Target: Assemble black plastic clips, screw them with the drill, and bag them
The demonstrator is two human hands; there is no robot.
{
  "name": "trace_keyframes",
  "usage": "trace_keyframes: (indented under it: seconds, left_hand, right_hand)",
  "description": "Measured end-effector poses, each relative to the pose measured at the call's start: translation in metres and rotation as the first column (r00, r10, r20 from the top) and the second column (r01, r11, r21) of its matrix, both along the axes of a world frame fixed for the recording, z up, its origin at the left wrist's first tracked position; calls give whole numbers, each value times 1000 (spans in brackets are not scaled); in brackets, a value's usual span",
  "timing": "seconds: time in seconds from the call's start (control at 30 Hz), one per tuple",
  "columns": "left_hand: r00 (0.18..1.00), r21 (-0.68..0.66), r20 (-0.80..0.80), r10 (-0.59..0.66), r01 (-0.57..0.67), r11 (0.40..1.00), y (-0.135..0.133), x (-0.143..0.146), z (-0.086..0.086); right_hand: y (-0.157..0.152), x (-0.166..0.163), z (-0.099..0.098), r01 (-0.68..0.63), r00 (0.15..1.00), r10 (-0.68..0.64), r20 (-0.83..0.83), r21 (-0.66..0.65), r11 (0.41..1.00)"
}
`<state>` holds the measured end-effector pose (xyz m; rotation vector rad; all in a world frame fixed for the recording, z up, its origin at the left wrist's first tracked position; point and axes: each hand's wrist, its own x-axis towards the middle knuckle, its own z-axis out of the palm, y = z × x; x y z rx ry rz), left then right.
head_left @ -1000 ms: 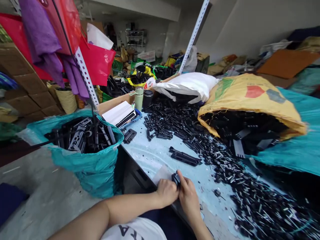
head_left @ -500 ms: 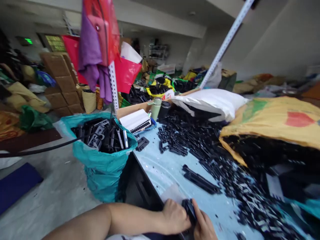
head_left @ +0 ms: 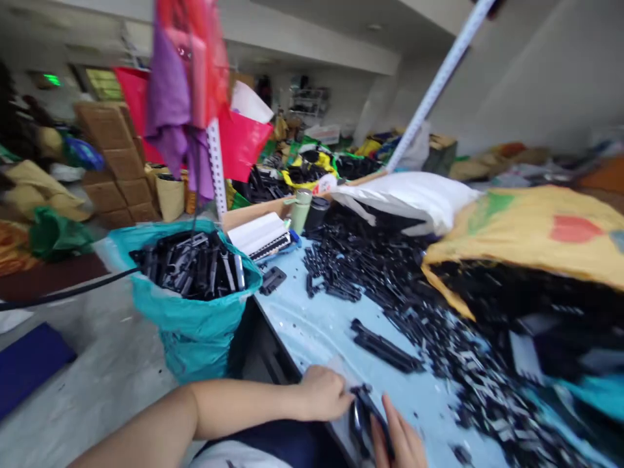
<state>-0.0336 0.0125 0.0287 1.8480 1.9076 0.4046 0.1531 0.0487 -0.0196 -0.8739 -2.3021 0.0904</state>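
A long, dark, shiny piece, perhaps a plastic part [head_left: 361,416], lies between my hands at the near edge of the blue tabletop [head_left: 312,331]. My right hand [head_left: 402,439] grips its right side, fingers along it. To its left, my left hand [head_left: 324,393] is curled closed with the fingertips right beside the piece; what it holds, if anything, is hidden. Farther in on the table, a pair of long black parts [head_left: 385,348] lies side by side. Motion blurs the piece, so its exact kind does not show.
A turquoise sack [head_left: 195,318] full of black parts stands left of the table. Small black parts [head_left: 390,279] spread in a heap across the right side. An open yellow sack [head_left: 531,221] and a white sack [head_left: 414,195] lie behind; a green cup [head_left: 301,211] stands at the back.
My left hand has shifted up and left, away from the middle of the dark piece, uncovering more of it. My right hand stays on the piece. The whole view has shifted slightly.
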Motion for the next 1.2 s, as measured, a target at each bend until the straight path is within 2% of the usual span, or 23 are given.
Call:
trace_keyframes:
  seconds: [0.1, 0.4, 0.53, 0.67, 0.8, 0.9, 1.07, 1.13, 1.2]
  left_hand:
    - [999, -52, -16, -30, 29, 998, -9, 15, -8]
    - [993, -137, -104, -58, 44, 990, -7, 43, -14]
    - [993, -137, -116, -24, 8, 990, -5, 46, -22]
    - [988, -116, -138, -73, 57, 992, -3, 40, -22]
    - [984, -134, -161, -73, 52, 990, 0, 39, -21]
    - [982, -138, -174, -74, 50, 989, 0, 41, -22]
    - [963, -127, -188, -194, 172, 977, 4, 27, -17]
    - [961, -54, -159, -227, 221, 974, 10, 20, -11]
    - [953, 120, -105, -285, 297, 947, 21, 18, -7]
  right_hand:
    - [-5, -10, 9, 89, 995, -96, -42, -131, 987]
    - [1, -12, 2, 29, 999, -20, 32, -315, 949]
    - [-1, -11, -1, 35, 999, -21, 47, -304, 952]
    - [-4, -7, -3, 42, 997, -20, 79, -284, 958]
    - [-5, -9, -2, 125, 978, -75, 193, -262, 957]
    - [-3, -14, 1, 139, 958, -65, 281, -255, 957]
    - [-10, -10, 13, 137, 948, -59, 313, -234, 963]
    - [-25, -6, 14, 199, 952, -144, 270, -191, 961]
    - [-43, -4, 10, 326, 928, -288, 235, -145, 934]
